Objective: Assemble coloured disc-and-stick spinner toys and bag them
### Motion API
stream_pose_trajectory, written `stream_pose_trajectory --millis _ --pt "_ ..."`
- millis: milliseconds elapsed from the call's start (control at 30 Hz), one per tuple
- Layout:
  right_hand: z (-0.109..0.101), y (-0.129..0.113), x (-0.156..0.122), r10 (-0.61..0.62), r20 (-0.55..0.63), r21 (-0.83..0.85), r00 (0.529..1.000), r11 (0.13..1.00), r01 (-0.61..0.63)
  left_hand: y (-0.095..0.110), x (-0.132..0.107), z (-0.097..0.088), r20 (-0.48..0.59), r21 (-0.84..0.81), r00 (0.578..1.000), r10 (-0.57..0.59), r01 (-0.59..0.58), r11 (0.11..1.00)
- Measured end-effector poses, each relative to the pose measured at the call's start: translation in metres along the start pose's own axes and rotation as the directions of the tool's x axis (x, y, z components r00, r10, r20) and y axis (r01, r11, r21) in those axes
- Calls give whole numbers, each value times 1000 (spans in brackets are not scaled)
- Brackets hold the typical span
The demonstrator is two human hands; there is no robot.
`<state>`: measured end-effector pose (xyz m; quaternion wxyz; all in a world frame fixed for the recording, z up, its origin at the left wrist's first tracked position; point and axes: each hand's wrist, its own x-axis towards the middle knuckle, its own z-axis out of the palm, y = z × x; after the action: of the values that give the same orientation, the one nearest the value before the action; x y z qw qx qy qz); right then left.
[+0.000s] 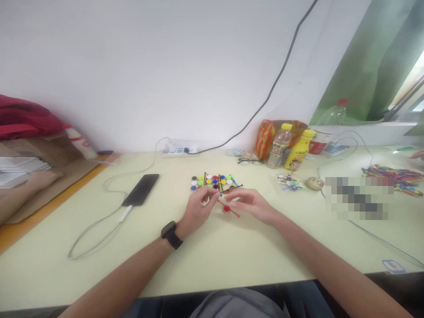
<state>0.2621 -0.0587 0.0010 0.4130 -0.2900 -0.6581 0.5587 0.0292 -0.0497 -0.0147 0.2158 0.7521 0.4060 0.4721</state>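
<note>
My left hand (198, 207), with a black watch on the wrist, is curled with fingertips pinched near a thin dark stick (232, 189). My right hand (251, 204) pinches the same stick from the other side. Just below them a red stick with a red disc (227, 208) lies on the pale table (232, 251). Behind the hands sits a cluster of small coloured discs and sticks (213, 181) in white, blue, red, yellow and green.
A black phone (141, 189) on a white cable lies left. At the back: a power strip (175, 151), glasses (250, 161), two bottles (281, 150), an orange bag. More coloured sticks (394, 174) lie far right. Another person's arm (20, 190) rests at the left by boxes.
</note>
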Motion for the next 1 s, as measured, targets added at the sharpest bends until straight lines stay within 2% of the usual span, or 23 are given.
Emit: stream_pose_trajectory --millis 100,167,267,400,533,633,767,900,1000 --pt "3 -3 -2 -40 69 8 997 999 40 1 -1 1 47 -17 999 22 -21 1000" --pt "2 -4 -2 -45 63 11 997 999 44 2 -1 1 77 -5 997 30 -30 1000" --pt "-4 -3 0 -40 -68 -10 997 999 39 5 -1 0 105 43 994 18 -22 999" --pt "-21 4 5 -38 -284 -22 958 999 33 7 0 -2 111 92 994 -6 -4 996" --pt "-36 19 7 -68 -364 -134 929 991 20 4 1 -3 112 114 994 -16 3 993" --pt "-40 29 6 -84 -361 -339 929 940 -47 1 1 -3 121 129 993 -1 -15 992" --pt "-42 33 5 -135 -265 -614 955 787 -59 -1 2 -4 123 131 992 20 -36 991" --pt "-43 31 4 -145 -211 -685 967 727 -40 1 3 -5 130 155 991 -28 7 988" --pt "-44 29 4 -144 -202 -703 969 710 -41 7 2 -7 244 160 968 -50 11 987"
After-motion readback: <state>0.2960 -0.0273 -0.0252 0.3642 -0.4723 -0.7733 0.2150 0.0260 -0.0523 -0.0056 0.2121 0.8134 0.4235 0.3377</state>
